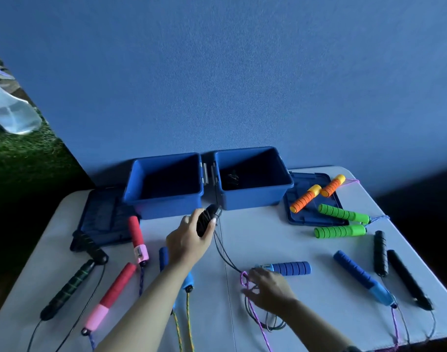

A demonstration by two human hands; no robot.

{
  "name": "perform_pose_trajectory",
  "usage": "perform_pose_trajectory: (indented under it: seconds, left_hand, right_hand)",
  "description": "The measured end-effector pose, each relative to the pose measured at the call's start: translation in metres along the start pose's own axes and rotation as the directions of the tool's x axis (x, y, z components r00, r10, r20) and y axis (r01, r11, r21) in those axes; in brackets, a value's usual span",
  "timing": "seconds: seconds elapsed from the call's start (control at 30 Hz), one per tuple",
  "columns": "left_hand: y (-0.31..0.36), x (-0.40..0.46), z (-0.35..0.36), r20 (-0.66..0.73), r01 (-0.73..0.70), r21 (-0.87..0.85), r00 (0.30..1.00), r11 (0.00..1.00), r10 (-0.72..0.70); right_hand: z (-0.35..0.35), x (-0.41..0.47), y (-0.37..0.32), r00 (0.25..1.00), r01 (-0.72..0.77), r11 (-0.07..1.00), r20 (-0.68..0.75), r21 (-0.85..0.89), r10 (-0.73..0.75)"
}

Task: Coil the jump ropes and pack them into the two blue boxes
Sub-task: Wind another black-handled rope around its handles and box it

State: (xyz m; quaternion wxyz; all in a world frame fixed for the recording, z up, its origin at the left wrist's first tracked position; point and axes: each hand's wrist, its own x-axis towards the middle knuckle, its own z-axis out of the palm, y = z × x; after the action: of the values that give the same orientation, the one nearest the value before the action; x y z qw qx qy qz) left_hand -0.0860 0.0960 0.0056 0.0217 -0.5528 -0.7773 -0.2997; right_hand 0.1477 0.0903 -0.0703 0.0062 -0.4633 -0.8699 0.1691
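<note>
My left hand [189, 240] has its grip curled round a black bundle [206, 221], a handle pair wound with cord, held just in front of the gap between the two blue boxes [164, 196]. A dark cord [225, 255] runs from the bundle down to my right hand [270, 288], whose fingers lie loosely spread over a tangle of that cord and a purple rope [245, 280] on the surface [268, 235].

The risk I see: the black cord is not fully wound, and it crosses the purple rope under my right hand. If I lift the bundle toward a box now, I would likely drag the purple rope along, or tug the blue handle [291, 268] lying just beside that hand. The loose tail could also snag on the box rim and unwind the coil.

The count, as far as I can tell: two boxes, the right one [252, 196] with something small and dark at its bottom, the left apparently empty; two lids [103, 219] flat beside them. Handles still out: two orange [306, 198], two green [341, 213], two red and pink [136, 232], three blue, two black and green at the left [67, 288], two black at the right [381, 252]. A fourth blue one may be hidden by my arm.
</note>
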Motion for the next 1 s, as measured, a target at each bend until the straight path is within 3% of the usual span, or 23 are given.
perform_pose_trajectory:
  seconds: [0.1, 0.2, 0.37, 0.47, 0.53, 0.6, 0.7, 0.83, 1.0]
  left_hand:
    - [0.004, 0.003, 0.001, -0.009, -0.003, -0.008, 1.000, 1.000, 0.003]
    - [0.002, 0.005, 0.007, -0.008, -0.012, 0.013, 1.000, 1.000, 0.012]
    - [-0.002, 0.007, 0.013, -0.019, -0.012, 0.028, 1.000, 1.000, 0.013]
    - [-0.002, 0.007, 0.014, -0.029, -0.008, 0.031, 1.000, 0.999, 0.009]
    - [-0.001, 0.008, 0.014, -0.023, -0.013, 0.035, 1.000, 0.999, 0.014]
    - [0.002, 0.008, 0.015, -0.017, -0.034, 0.030, 0.999, 0.999, 0.034]
    - [0.006, 0.009, 0.018, -0.015, -0.071, 0.029, 0.997, 0.997, 0.071]
    - [0.009, 0.009, 0.019, -0.023, -0.083, 0.055, 0.996, 0.995, 0.085]
    - [0.010, 0.005, 0.022, 0.011, -0.108, 0.098, 0.994, 0.989, 0.107]
  right_hand:
    - [0.011, 0.000, -0.007, 0.995, -0.047, 0.996, 0.086, -0.076, 0.053]
    - [0.010, -0.002, -0.013, 0.997, -0.072, 0.994, 0.005, -0.085, 0.072]
    - [-0.009, -0.004, -0.012, 0.961, -0.266, 0.960, 0.101, 0.082, 0.258]
    - [-0.015, -0.008, -0.004, 0.945, -0.325, 0.913, 0.051, 0.245, 0.323]
    - [-0.019, -0.012, 0.004, 0.953, -0.286, 0.942, -0.047, 0.175, 0.298]
    - [-0.020, -0.015, 0.014, 0.971, -0.171, 0.984, -0.164, 0.040, 0.175]
    - [-0.025, -0.015, 0.024, 0.957, -0.149, 0.982, -0.267, -0.118, 0.113]
    - [-0.037, -0.011, 0.037, 0.954, -0.238, 0.961, -0.221, -0.141, 0.204]
    - [-0.045, -0.005, 0.048, 0.975, -0.209, 0.948, -0.120, -0.240, 0.185]
